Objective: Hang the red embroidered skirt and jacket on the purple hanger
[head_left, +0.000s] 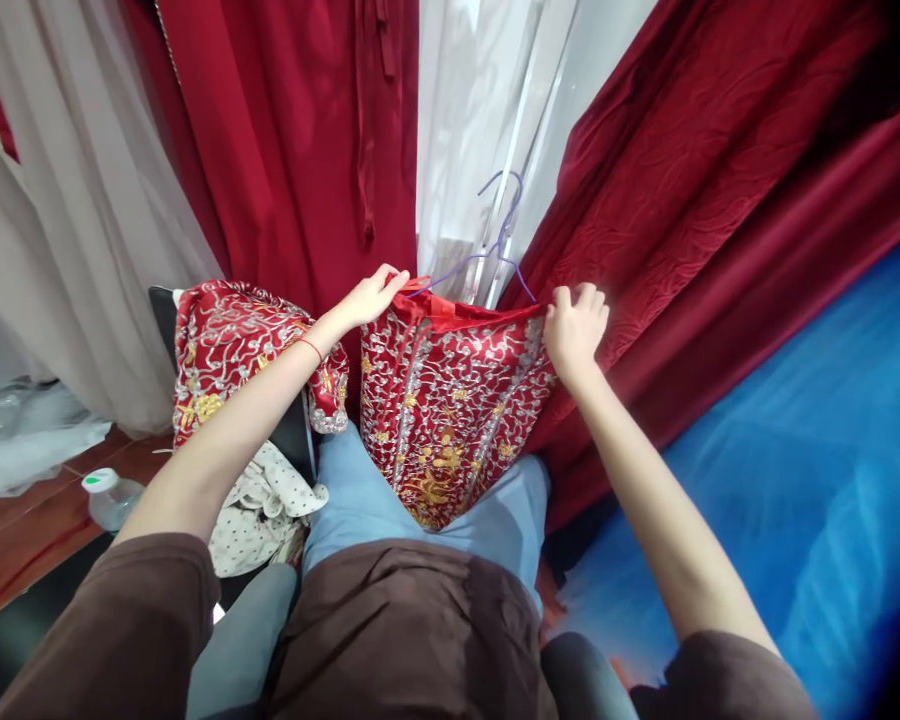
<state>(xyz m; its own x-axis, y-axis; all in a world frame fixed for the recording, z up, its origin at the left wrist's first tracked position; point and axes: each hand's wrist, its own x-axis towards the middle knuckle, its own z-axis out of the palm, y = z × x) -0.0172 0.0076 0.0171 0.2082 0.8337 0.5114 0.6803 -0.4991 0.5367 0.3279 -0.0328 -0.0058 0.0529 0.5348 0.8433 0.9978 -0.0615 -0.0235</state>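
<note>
A red skirt [457, 410] with silver and gold embroidery hangs between my hands, its lower part at my knees. My left hand [379, 295] is closed on the left end of its plain red waistband. At the right end, my right hand [576, 325] grips the same waistband. A purple wire hanger [501, 240] rises from the waistband's opening, hook upward; its lower part is hidden inside the fabric. Beside my left forearm lies another red embroidered garment [232, 340], draped over something dark.
Red garments [307, 130] hang ahead, with a dark red velvety one [690, 180] on the right. Blue tulle [795, 430] spreads at lower right, and pale fabric [97, 200] hangs at left. By my left leg are a white dotted cloth [259, 515] and a clear bottle [112, 500].
</note>
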